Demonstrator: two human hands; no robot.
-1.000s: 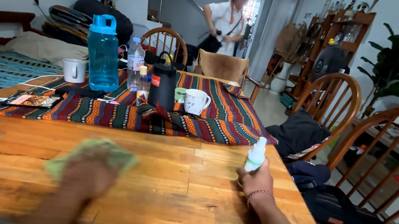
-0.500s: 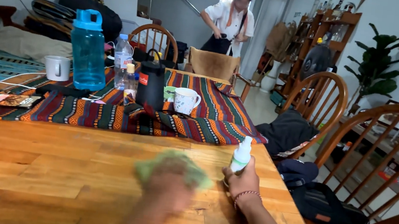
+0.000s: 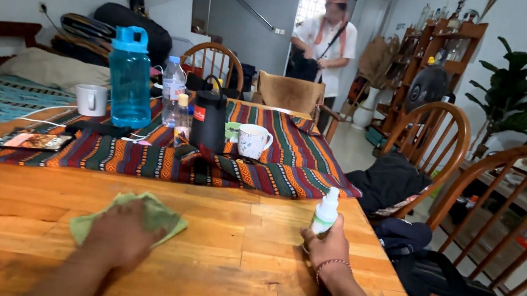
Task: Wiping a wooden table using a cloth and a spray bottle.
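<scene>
The left hand (image 3: 123,234) lies flat, fingers spread, pressing a green cloth (image 3: 153,216) onto the wooden table (image 3: 231,257); the cloth pokes out from under the hand toward 1 o'clock. At 3 o'clock from it, well apart, the right hand (image 3: 326,249) is wrapped around a small white spray bottle (image 3: 325,212) standing upright near the striped runner (image 3: 275,162).
</scene>
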